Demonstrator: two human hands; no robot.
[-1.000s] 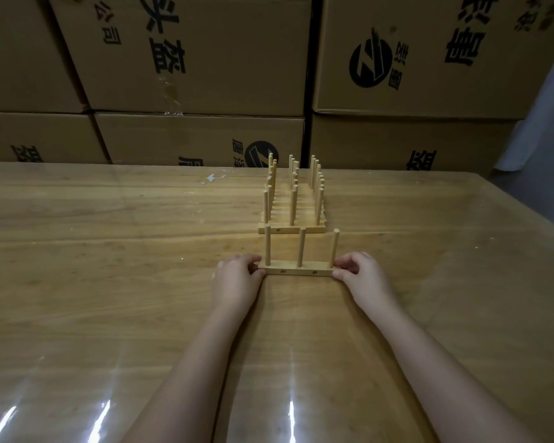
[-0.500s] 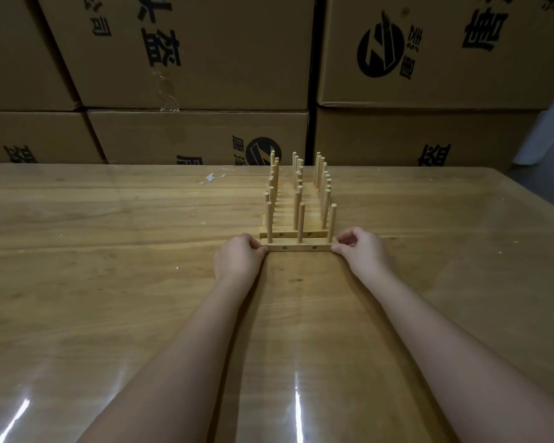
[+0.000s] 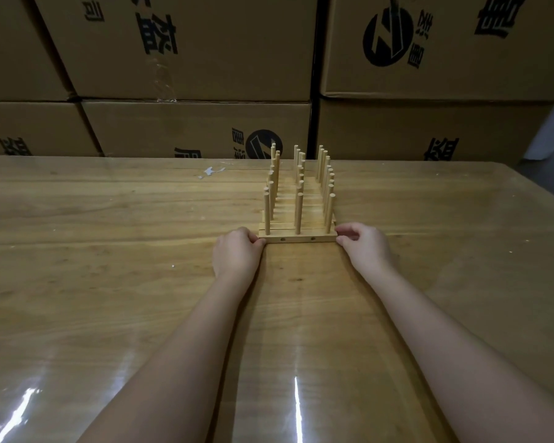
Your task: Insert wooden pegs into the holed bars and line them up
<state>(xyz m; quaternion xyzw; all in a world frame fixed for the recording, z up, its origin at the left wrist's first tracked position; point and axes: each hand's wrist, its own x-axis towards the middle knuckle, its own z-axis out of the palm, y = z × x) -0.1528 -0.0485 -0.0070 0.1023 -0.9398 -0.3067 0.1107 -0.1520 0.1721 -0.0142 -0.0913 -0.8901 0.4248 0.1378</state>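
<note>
A wooden holed bar (image 3: 296, 239) with three upright pegs lies flat on the table, pressed against the front of a row of several similar pegged bars (image 3: 299, 199) that runs away from me. My left hand (image 3: 237, 252) pinches the bar's left end with curled fingers. My right hand (image 3: 363, 246) holds the right end between thumb and fingers. Two small side holes show on the bar's front face.
The wooden table (image 3: 109, 251) has a glossy clear cover and a small white scrap (image 3: 210, 171) near its far edge. Stacked cardboard boxes (image 3: 186, 59) form a wall behind the table. The table's right edge slopes away at the far right.
Both hands slid the three-peg bar away from me until it met the front of the row of pegged bars. The hands stay on its two ends.
</note>
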